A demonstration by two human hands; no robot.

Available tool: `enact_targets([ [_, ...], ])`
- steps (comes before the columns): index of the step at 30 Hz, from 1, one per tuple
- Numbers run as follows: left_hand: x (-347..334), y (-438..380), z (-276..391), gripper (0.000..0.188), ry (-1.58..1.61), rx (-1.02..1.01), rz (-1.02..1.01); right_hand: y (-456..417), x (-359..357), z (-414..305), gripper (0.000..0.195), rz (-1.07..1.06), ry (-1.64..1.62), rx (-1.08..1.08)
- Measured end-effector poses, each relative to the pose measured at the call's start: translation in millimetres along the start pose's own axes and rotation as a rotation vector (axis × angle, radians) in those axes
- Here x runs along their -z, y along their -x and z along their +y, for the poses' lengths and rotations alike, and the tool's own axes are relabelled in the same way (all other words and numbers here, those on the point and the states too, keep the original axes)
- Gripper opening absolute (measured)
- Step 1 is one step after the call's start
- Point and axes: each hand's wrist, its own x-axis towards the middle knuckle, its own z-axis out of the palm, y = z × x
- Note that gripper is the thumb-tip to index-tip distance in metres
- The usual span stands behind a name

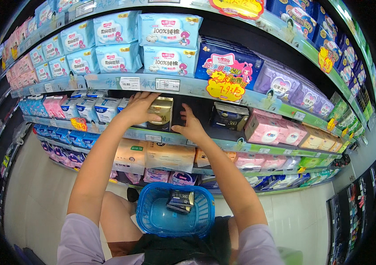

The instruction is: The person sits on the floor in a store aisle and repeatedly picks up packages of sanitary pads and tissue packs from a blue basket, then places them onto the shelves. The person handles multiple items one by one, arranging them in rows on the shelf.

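My left hand reaches into a middle shelf, fingers spread, with its thumb across the front of a gold-and-black sanitary pad pack. The pack stands upright on the shelf; part of its left side is hidden behind that hand. To its right, my right hand is held with fingers apart and nothing in it, a small gap from the pack. Farther right on the same shelf stands a dark pack with silver edges. A blue plastic basket sits below, between my legs, with dark-and-gold packs inside.
Light-blue pad packs and a dark-blue pack fill the shelf above. A yellow price tag hangs off its edge. Pink tissue packs stand to the right. Orange packs occupy the shelf beneath. Pale floor tiles show at left.
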Motion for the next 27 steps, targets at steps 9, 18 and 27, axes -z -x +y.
enact_targets([
  [9,2,-1,40,0.091,-0.156,-0.104,0.089,30,35,4,0.079,0.082,0.150,0.129],
  [18,-108,101,96,0.032,0.340,-0.309,0.176,158,16,36,0.029,0.176,0.190,0.196],
  [27,-129,117,93,0.018,0.359,-0.170,0.464,214,-16,71,0.013,0.190,0.080,0.000],
])
